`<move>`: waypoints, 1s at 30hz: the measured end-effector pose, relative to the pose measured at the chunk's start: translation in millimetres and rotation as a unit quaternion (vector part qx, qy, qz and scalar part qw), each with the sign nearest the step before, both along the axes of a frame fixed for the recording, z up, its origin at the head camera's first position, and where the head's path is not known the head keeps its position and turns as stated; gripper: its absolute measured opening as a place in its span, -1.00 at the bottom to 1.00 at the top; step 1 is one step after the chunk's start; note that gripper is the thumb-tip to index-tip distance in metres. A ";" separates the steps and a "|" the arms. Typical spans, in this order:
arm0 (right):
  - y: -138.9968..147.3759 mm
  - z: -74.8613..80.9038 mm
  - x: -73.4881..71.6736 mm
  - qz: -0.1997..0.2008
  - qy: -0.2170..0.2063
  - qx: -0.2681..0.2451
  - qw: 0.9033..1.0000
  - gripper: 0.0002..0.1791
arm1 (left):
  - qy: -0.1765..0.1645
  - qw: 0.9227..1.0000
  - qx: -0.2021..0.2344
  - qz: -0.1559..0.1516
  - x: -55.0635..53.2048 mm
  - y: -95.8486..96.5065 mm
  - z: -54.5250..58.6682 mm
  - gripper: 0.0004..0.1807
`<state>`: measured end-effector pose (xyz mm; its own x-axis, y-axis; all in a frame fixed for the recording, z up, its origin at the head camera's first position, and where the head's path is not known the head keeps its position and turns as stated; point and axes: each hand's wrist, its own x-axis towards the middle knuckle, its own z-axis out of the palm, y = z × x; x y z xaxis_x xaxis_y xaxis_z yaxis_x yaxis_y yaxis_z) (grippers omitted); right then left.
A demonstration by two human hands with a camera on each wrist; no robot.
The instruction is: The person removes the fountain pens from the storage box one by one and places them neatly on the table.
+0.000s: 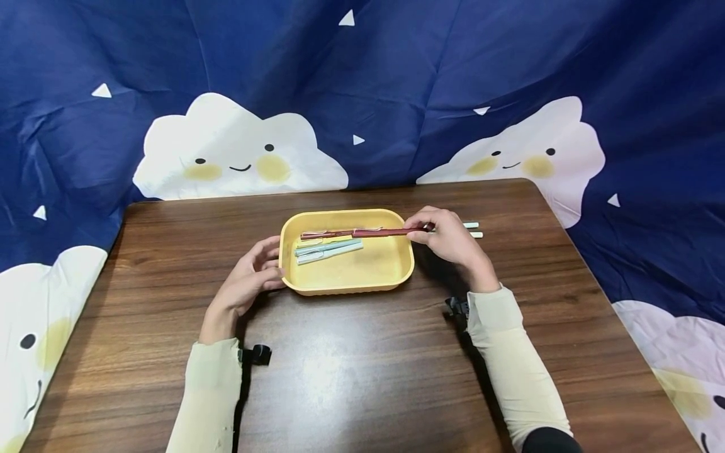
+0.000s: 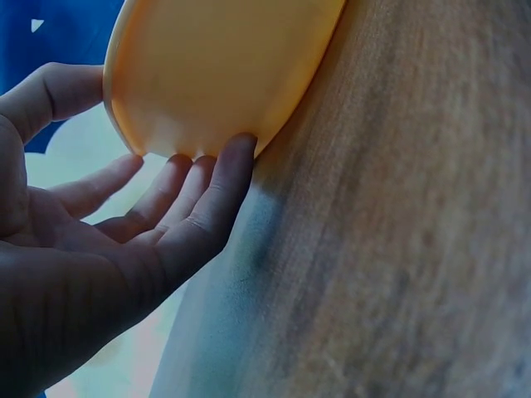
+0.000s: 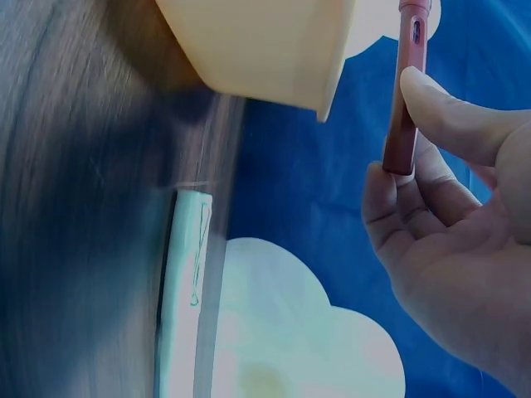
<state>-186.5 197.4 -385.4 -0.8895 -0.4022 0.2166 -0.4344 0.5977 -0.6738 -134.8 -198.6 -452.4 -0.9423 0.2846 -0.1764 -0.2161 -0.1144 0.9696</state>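
My right hand [image 1: 444, 236] pinches a dark red pen [image 1: 379, 232] near its right end, between thumb and fingers. The pen reaches over the right rim of a yellow tray [image 1: 374, 270]; its left end overlaps a reddish-brown pen [image 1: 328, 236] in the head view. In the right wrist view, the dark red pen's barrel [image 3: 406, 108] shows a small window. My left hand [image 1: 249, 277] holds the tray's left end, thumb and fingers spread round its outer wall. Inside lie a light blue pen [image 1: 337, 245], a white pen [image 1: 331, 253] and a partly hidden yellow-green pen [image 1: 308, 243].
Two white pens [image 1: 472, 234] lie on the brown wooden table [image 1: 362, 377] beyond my right hand, partly hidden by it. Behind the table hangs a dark blue cloth [image 1: 385, 94] with smiling white clouds. Each wrist carries a black camera mount [image 1: 257, 355].
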 end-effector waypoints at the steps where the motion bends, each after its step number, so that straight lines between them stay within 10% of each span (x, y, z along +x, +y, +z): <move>1: 1.7 -0.1 -0.3 -0.002 0.001 0.001 1.000 -0.87 | 0.000 1.000 0.000 0.000 0.1 -0.1 -0.1 -0.18; 30: 62.2 -9.4 5.4 -0.050 0.029 0.016 0.998 -0.86 | 0.000 1.000 0.006 -0.001 -0.3 -0.4 0.4 -0.17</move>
